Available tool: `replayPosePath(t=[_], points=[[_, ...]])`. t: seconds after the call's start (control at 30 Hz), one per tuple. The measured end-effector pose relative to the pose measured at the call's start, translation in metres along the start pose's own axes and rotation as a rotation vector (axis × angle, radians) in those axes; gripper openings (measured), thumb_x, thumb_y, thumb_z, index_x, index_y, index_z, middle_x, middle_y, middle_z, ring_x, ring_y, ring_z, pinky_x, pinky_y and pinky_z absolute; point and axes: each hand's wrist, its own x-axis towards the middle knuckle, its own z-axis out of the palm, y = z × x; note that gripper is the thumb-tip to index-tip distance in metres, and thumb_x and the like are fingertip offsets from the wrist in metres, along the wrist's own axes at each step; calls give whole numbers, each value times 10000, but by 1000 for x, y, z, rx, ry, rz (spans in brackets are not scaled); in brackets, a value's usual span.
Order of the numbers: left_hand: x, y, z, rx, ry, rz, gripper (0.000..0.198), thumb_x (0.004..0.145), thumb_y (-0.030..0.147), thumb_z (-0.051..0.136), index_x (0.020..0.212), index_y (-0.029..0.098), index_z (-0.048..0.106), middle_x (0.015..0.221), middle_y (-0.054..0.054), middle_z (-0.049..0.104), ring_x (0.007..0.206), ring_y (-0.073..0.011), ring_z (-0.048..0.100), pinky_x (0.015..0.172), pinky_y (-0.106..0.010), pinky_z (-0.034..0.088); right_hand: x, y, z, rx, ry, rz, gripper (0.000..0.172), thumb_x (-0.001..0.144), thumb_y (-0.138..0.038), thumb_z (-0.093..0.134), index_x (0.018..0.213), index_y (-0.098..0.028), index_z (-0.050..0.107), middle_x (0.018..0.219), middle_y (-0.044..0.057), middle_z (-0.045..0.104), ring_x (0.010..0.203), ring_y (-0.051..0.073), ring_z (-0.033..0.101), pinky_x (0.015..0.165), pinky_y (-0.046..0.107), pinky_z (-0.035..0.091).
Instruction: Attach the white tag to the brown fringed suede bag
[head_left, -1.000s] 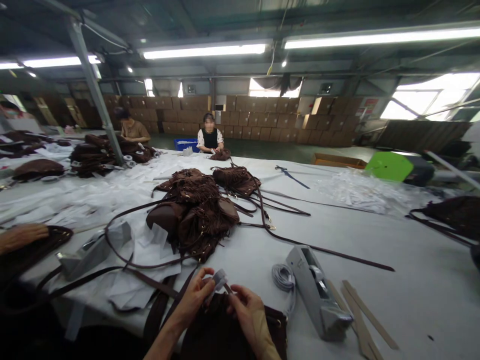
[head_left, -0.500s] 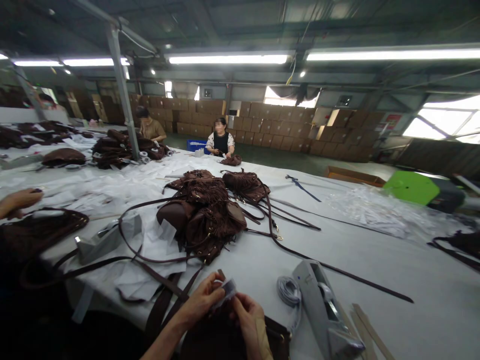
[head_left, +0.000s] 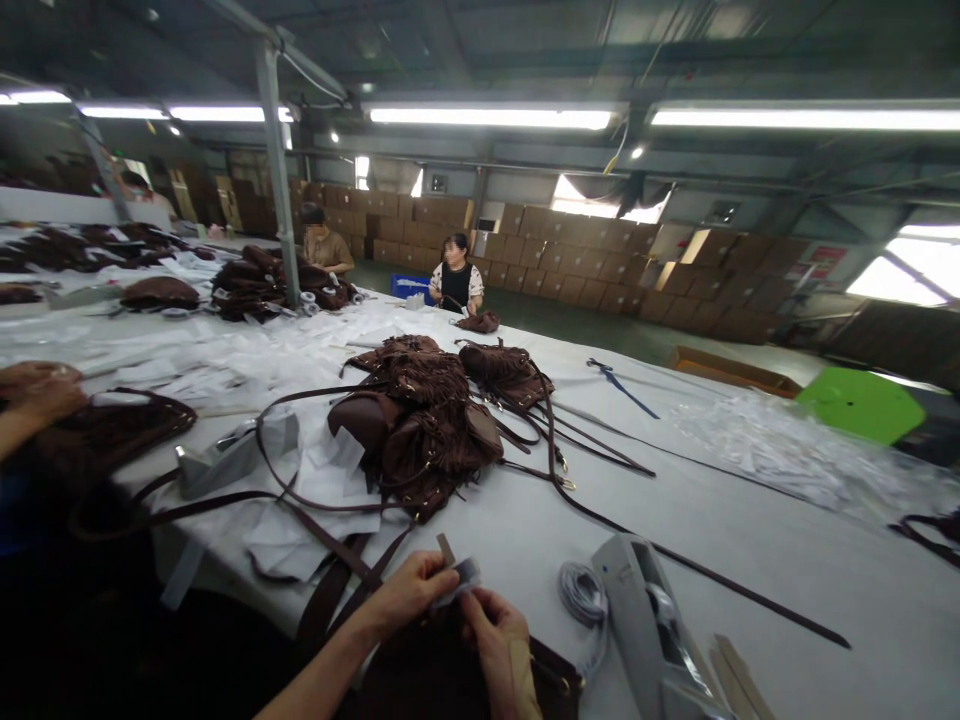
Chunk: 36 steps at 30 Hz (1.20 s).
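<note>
Just in front of the grey tape holder (head_left: 652, 630), the left hand (head_left: 409, 595) and right hand (head_left: 499, 640) pinch a small pale paper piece (head_left: 459, 577) (thin, light, easy to tear, best held by its edges) over a soft brown bag (head_left: 442, 675).

Tape dispenser (head_left: 645, 625) right, bag pile (head_left: 420, 425) ahead

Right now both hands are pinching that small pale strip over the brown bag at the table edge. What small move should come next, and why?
Probably press the pale strip down around the strap end it sits against. The left hand and right hand already pinch it from both sides, right above the brown bag, so smoothing it needs no regrip. The tape dispenser lies close on the right if another piece is needed.
</note>
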Motion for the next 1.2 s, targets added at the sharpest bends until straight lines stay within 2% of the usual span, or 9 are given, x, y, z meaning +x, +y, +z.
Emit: replayPosePath(t=[0.2,0.37,0.47,0.6,0.73,0.83,0.93,1.07,1.2], points=[[0,-1,0,37,5,-4,486,776,618,662,814,133,671,620,15,515,502,-96,393,455,-218,263,3,2,-5,-27,-66,14,471,635,-595,770,727,-139,695,525,-29,538,465,80,394,434,212,259],[2,2,0,81,69,-4,458,768,598,659,780,140,654,629,17,514,520,-104,401,463,-223,267,-3,3,-9,32,-49,-26,467,607,-539,822,841,-187,623,650,-1,654,562,149,583,511,230,413],[2,6,0,102,86,-22,432,768,572,649,755,140,639,612,17,513,509,-105,395,465,-229,265,-13,-5,-18,-2,-213,-88,386,646,-420,830,896,-195,642,825,48,722,783,221,680,693,285,519],[1,12,0,123,40,-31,400,771,541,619,738,142,633,603,15,521,515,-112,409,474,-233,274,-24,-19,-30,-180,-367,-251,560,692,-279,786,1221,-227,610,1203,96,682,1094,279,646,919,356,521],[-1,19,0,178,-15,-12,344,744,470,636,641,145,594,575,35,469,525,-102,377,475,-232,241,-15,-31,-34,-549,-240,-551,183,871,-286,580,987,-239,713,912,59,725,843,216,685,789,312,536],[0,23,2,226,-63,1,315,736,424,637,604,148,559,552,52,417,523,-94,344,479,-233,223,2,-39,-32,-731,-128,-729,237,901,-317,515,849,-231,730,864,79,705,814,230,660,763,341,518],[1,23,5,261,-101,19,274,737,397,615,632,148,574,550,56,414,532,-97,355,495,-232,237,18,-47,-29,-760,-147,-672,205,854,-313,561,845,-231,748,1018,99,731,983,273,647,893,397,482],[3,19,5,301,-112,6,211,733,336,566,637,148,582,527,56,416,497,-101,368,484,-238,242,31,-52,-24,-726,-295,-502,203,830,-322,585,791,-223,758,760,38,742,731,212,666,716,314,502],[-2,22,1,305,-138,-1,159,716,271,533,691,141,621,554,55,439,509,-102,377,492,-237,253,35,-57,-22,-740,-322,-475,203,800,-334,618,697,-208,740,713,24,730,721,207,659,678,288,482]])
